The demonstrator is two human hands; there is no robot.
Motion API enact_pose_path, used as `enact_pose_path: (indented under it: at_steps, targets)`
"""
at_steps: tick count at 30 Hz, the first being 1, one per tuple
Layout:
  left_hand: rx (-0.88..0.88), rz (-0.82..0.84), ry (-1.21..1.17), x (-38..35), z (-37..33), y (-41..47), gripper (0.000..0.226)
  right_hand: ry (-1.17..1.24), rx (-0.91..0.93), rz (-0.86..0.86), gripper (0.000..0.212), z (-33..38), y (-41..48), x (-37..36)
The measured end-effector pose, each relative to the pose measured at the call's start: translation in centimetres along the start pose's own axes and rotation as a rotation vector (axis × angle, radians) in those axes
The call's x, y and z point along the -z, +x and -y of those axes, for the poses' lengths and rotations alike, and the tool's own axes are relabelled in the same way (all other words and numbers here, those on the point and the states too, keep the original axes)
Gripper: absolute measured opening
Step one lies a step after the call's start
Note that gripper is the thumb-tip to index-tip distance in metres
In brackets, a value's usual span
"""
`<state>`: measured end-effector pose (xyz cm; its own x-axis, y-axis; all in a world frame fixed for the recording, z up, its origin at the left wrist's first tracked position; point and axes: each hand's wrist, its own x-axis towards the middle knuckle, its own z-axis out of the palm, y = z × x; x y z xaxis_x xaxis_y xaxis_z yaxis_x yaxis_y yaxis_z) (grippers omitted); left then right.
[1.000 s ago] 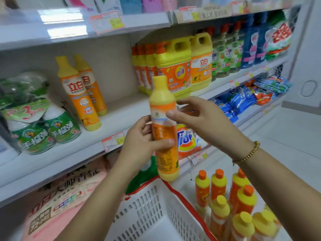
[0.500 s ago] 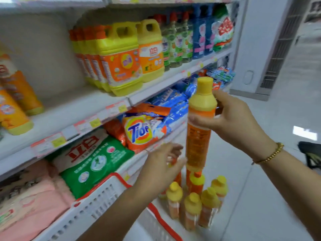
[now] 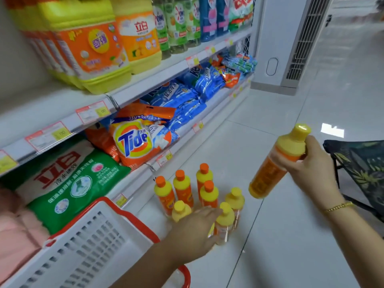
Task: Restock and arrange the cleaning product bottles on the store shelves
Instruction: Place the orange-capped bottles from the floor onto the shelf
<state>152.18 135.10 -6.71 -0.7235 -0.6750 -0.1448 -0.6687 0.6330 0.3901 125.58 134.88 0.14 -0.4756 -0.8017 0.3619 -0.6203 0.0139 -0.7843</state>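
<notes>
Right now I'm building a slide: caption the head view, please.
Restocking: the right hand grips an orange bottle while the left hand reaches toward bottles standing on the floor.

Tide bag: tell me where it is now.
Head view, left of centre: the Tide bag lies on the lower shelf between the green bag and blue packets.

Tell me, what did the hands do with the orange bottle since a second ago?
The left hand let go of the orange bottle and went down toward the floor bottles, fingers straight. The right hand carried the bottle out to the right and tilted it. Its grip near the cap stayed, and the floor bottles still stand together.
</notes>
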Motion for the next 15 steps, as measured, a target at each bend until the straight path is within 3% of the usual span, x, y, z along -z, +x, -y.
enact_pose_path:
  at_steps: [8, 15]
  targets:
    - [-0.027, -0.087, -0.006, -0.3, 1.0, 0.4, 0.055, -0.103, -0.165, 0.283, 0.042, -7.7, -6.0, -5.4]
    - [-0.044, -0.103, -0.029, -0.7, 1.8, 0.3, 0.057, -0.168, -0.22, 0.35, 0.045, -8.9, -10.1, -6.9]
